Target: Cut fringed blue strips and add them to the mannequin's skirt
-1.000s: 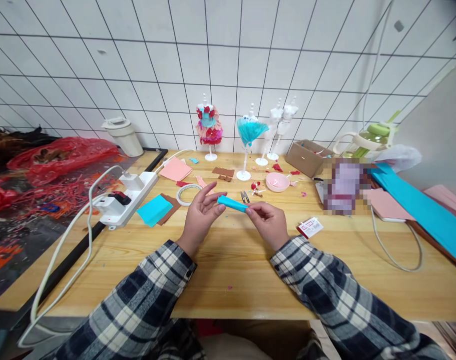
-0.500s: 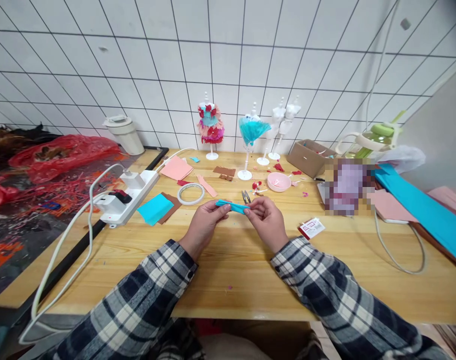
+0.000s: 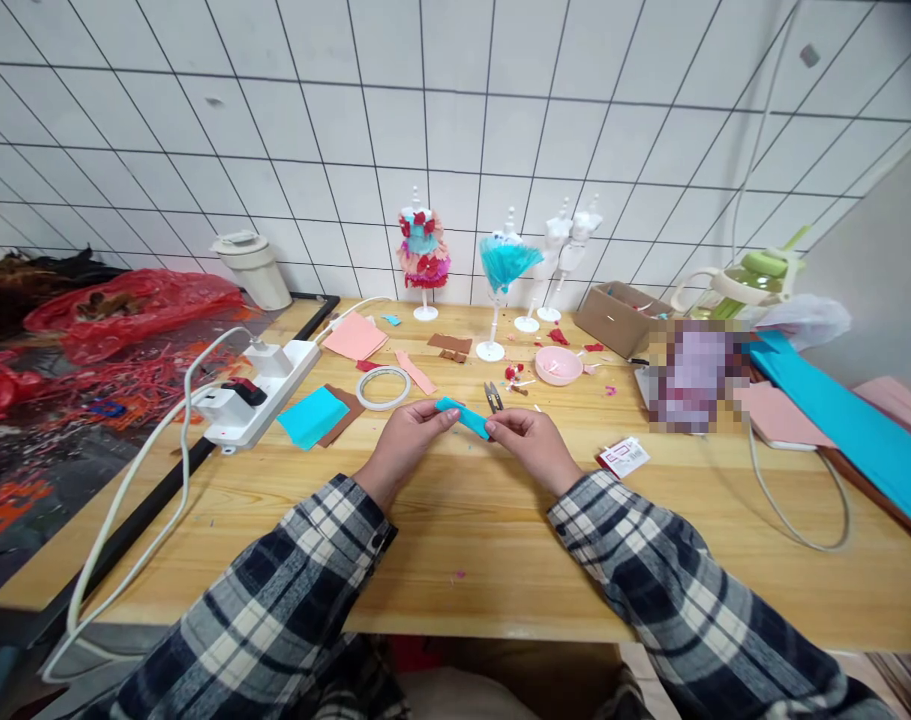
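Note:
A narrow strip of blue crepe paper (image 3: 466,417) is stretched between my two hands above the wooden table. My left hand (image 3: 410,437) pinches its left end, and my right hand (image 3: 534,442) pinches the lower right end. Just behind the right fingers lie small thread snips (image 3: 493,397). A roll of white tape (image 3: 383,388) rests beyond my left hand, near a blue paper sheet (image 3: 312,417) on top of brown paper. Farther back stands a mini dress form (image 3: 504,262) draped in pleated blue paper.
A decorated dress form (image 3: 423,250) and two bare white ones stand by the tiled wall. A pink dish (image 3: 558,366), a cardboard box (image 3: 621,318) and a paper tag (image 3: 624,456) are to the right. At left sits a power strip (image 3: 267,395) with trailing cables.
The blue strip has been turned so more of its flat face shows, and it slants down to the right. My right hand has shifted slightly right and down.

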Demonstrator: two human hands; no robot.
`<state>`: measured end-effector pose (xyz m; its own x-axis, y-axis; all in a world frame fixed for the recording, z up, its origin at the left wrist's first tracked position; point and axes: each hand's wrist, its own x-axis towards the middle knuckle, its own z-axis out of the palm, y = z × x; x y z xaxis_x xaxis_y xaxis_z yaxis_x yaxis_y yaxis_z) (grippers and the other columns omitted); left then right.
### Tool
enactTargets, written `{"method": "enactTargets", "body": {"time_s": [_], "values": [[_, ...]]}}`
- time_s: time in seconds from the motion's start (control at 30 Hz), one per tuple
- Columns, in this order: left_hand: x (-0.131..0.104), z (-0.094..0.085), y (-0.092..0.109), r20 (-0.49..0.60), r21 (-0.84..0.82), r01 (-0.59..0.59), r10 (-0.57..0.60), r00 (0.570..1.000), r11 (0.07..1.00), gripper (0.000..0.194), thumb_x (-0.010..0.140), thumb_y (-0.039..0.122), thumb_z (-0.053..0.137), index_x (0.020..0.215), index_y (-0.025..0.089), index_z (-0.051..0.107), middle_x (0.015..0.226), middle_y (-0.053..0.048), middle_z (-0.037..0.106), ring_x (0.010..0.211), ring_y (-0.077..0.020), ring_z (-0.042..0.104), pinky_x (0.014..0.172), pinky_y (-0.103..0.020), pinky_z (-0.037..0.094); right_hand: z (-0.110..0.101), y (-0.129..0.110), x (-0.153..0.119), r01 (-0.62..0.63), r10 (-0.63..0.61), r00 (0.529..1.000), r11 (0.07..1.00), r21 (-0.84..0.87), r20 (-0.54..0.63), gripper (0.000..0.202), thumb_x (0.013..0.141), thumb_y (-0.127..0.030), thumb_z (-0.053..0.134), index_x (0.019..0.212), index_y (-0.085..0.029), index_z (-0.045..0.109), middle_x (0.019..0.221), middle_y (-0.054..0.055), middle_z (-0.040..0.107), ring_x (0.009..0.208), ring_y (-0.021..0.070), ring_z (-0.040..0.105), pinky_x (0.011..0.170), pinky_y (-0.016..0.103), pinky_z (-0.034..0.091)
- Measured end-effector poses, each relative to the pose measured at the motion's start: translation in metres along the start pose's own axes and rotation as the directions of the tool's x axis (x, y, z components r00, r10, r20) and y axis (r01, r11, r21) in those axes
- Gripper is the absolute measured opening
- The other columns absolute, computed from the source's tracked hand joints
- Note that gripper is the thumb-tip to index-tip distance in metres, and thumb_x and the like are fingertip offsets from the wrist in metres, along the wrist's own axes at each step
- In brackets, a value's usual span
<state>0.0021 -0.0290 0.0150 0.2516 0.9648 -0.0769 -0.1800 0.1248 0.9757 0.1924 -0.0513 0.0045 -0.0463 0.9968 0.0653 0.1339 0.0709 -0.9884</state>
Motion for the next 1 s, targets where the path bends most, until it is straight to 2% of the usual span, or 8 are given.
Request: {"method": "enactTargets", "body": {"time_s": [0.1, 0.2, 0.3, 0.47, 0.63, 0.8, 0.9, 1.0], "values": [[-0.004, 0.008, -0.003, 0.047, -0.093, 0.074, -0.070, 0.996, 0.993, 0.041, 0.065, 0.035, 0.083, 0.101, 0.021, 0.072, 0.099, -0.004, 0.072, 0.086, -0.0164, 0.063, 0.076, -0.027, 0.046, 0.002, 0.001, 0.000, 0.016, -0.014, 0.998, 0.999, 0.028, -0.067, 0.035, 0.069, -0.050, 0.072, 0.076, -0.015, 0.072, 0.071, 0.006, 0.074, 0.065, 0.0175, 0.067, 0.064, 0.029, 0.053], [-0.009, 0.017, -0.008, 0.063, -0.107, 0.166, -0.160, 0.985, 0.980, 0.035, 0.062, 0.036, 0.084, 0.090, 0.018, 0.073, 0.094, -0.005, 0.072, 0.085, -0.0163, 0.063, 0.074, -0.027, 0.046, 0.007, 0.001, -0.002, 0.026, -0.022, 0.996, 0.999, 0.046, -0.088, 0.036, 0.069, -0.050, 0.072, 0.075, -0.015, 0.071, 0.071, 0.006, 0.073, 0.065, 0.0175, 0.066, 0.063, 0.029, 0.053], [-0.009, 0.020, -0.011, -0.013, -0.092, 0.142, -0.144, 0.989, 0.986, 0.030, 0.060, 0.036, 0.085, 0.082, 0.017, 0.074, 0.085, -0.004, 0.072, 0.080, -0.0154, 0.062, 0.070, -0.025, 0.045, 0.009, 0.000, -0.004, -0.004, 0.007, 0.999, 0.998, 0.065, -0.042, 0.037, 0.070, -0.051, 0.072, 0.076, -0.015, 0.071, 0.072, 0.006, 0.073, 0.066, 0.0172, 0.066, 0.064, 0.028, 0.052], [-0.005, 0.015, -0.010, 0.016, -0.042, 0.173, -0.172, 0.985, 0.984, 0.030, 0.058, 0.035, 0.086, 0.077, 0.016, 0.075, 0.077, -0.003, 0.072, 0.069, -0.0132, 0.059, 0.068, -0.026, 0.044, 0.006, -0.001, -0.003, -0.095, 0.091, 0.995, 0.992, 0.083, 0.041, 0.039, 0.067, -0.051, 0.073, 0.078, -0.015, 0.067, 0.069, 0.004, 0.069, 0.061, 0.0147, 0.062, 0.058, 0.026, 0.050], [-0.005, 0.010, -0.006, 0.067, -0.037, 0.184, -0.181, 0.981, 0.982, 0.034, 0.058, 0.036, 0.086, 0.082, 0.016, 0.074, 0.085, -0.006, 0.074, 0.077, -0.0157, 0.063, 0.073, -0.027, 0.047, 0.004, 0.002, -0.001, -0.006, 0.007, 1.000, 0.998, -0.070, 0.010, 0.030, 0.071, -0.046, 0.069, 0.074, -0.017, 0.065, 0.063, 0.000, 0.064, 0.056, 0.0121, 0.056, 0.054, 0.024, 0.046], [-0.003, 0.006, -0.005, 0.066, 0.001, 0.184, -0.183, 0.981, 0.983, 0.031, 0.059, 0.037, 0.085, 0.078, 0.014, 0.074, 0.081, -0.007, 0.074, 0.074, -0.0162, 0.064, 0.071, -0.028, 0.047, 0.000, 0.002, -0.002, 0.112, -0.109, 0.994, 0.958, -0.265, 0.026, 0.026, 0.081, -0.043, 0.061, 0.080, -0.017, 0.066, 0.070, 0.001, 0.067, 0.063, 0.0141, 0.060, 0.059, 0.025, 0.048], [-0.002, 0.005, -0.005, 0.016, -0.004, 0.159, -0.158, 0.987, 0.987, 0.032, 0.059, 0.037, 0.085, 0.079, 0.015, 0.074, 0.083, -0.006, 0.074, 0.076, -0.0170, 0.065, 0.072, -0.028, 0.048, -0.005, -0.001, 0.000, 0.272, -0.289, 0.956, 0.837, -0.475, 0.039, 0.027, 0.088, -0.039, 0.055, 0.102, -0.018, 0.067, 0.100, 0.008, 0.071, 0.093, 0.0207, 0.064, 0.081, 0.033, 0.051], [0.000, 0.003, -0.005, -0.037, -0.031, 0.151, -0.152, 0.988, 0.988, 0.033, 0.059, 0.037, 0.086, 0.080, 0.015, 0.073, 0.085, -0.007, 0.074, 0.079, -0.0175, 0.066, 0.071, -0.027, 0.049, -0.008, -0.003, 0.005, 0.338, -0.358, 0.922, 0.570, -0.749, 0.144, 0.034, 0.090, -0.029, 0.054, 0.121, -0.018, 0.062, 0.131, 0.014, 0.060, 0.126, 0.0266, 0.048, 0.106, 0.043, 0.036]]}}
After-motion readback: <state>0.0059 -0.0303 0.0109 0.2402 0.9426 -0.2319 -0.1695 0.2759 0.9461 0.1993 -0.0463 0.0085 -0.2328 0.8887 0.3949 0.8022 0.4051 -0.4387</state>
